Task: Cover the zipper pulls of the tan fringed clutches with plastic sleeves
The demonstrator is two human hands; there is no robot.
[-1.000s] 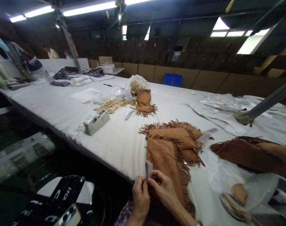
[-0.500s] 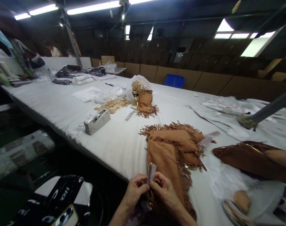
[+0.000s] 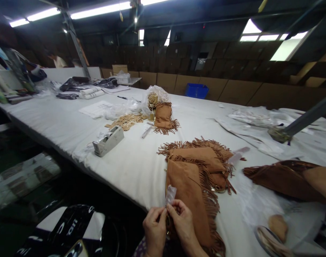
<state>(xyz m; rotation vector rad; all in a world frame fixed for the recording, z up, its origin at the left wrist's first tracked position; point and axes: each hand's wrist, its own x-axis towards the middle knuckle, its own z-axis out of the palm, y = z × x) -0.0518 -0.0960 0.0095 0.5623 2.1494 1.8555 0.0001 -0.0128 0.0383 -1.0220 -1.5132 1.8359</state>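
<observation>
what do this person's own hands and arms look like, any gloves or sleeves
Both the left hand and right hand are ungloved, with no watch visible. The right forearm is bare as far as it shows. Purple patterned cloth appears beside the left wrist; whether it is a sleeve is unclear.

Head-worn view, forward and down, brown bag (image 3: 184, 184) near, table (image 3: 122, 171) beyond

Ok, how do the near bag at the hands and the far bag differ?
The left hand and right hand are at the edge of the near bag; neither touches the far bag.
The near bag lies against other bags; the far bag lies apart from them.
In view, the near bag looks larger than the far bag.
Both are tan and fringed.
</observation>
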